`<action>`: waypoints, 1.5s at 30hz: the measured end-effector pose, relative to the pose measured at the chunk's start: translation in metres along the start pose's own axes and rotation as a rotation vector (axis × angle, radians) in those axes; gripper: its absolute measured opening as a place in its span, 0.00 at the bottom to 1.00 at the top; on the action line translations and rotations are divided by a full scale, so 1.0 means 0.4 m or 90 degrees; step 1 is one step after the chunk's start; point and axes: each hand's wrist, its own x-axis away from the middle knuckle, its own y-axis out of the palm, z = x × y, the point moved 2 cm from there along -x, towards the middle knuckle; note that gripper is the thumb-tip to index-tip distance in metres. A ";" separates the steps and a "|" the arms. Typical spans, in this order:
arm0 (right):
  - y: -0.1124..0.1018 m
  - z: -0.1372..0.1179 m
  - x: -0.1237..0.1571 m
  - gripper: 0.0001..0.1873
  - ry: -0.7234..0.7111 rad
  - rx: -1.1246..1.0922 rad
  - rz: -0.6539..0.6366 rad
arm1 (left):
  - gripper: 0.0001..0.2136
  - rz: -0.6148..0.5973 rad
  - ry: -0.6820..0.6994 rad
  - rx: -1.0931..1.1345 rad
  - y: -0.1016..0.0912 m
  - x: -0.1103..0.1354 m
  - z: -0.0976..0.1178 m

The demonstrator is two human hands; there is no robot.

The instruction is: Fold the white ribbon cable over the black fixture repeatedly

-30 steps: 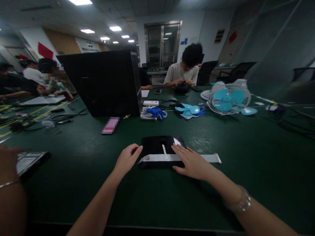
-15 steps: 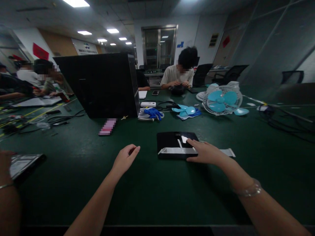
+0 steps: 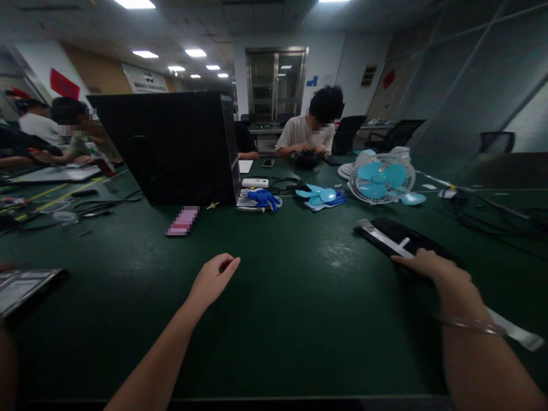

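Note:
My left hand (image 3: pixel 214 279) rests above the green table, its fingers curled in and thumb beside them, with nothing visible in it. At the right, my right hand (image 3: pixel 436 268) grips a flat black panel (image 3: pixel 422 237), thumb along the near edge and the other fingers over the top, partly hidden. A white strip (image 3: pixel 381 235) runs along the panel's near side. Its loose tail (image 3: pixel 516 331) sticks out past my right wrist. The panel lies slanted, its left end farther from me.
A tall black case (image 3: pixel 166 148) stands at the back left, a pink phone (image 3: pixel 183 221) before it. Blue gloves (image 3: pixel 263 200), a blue fan blade (image 3: pixel 317 195) and a caged fan (image 3: pixel 381 178) line the back. Cables (image 3: pixel 475 208) lie far right. A person (image 3: pixel 306 137) sits opposite.
My right hand has shifted the black panel from the middle to the right and turned it aslant. My left hand has stayed almost in place.

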 end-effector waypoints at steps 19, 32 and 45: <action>-0.006 0.090 0.043 0.41 0.167 -0.101 0.029 | 0.23 -0.027 -0.027 -0.008 -0.002 0.009 0.004; -0.033 0.069 0.077 0.30 0.164 -0.054 0.022 | 0.22 -0.023 -0.017 -0.012 0.004 0.004 -0.008; -0.088 -0.114 0.200 0.32 -0.239 -0.214 0.128 | 0.20 -0.014 -0.014 0.031 -0.001 0.009 0.008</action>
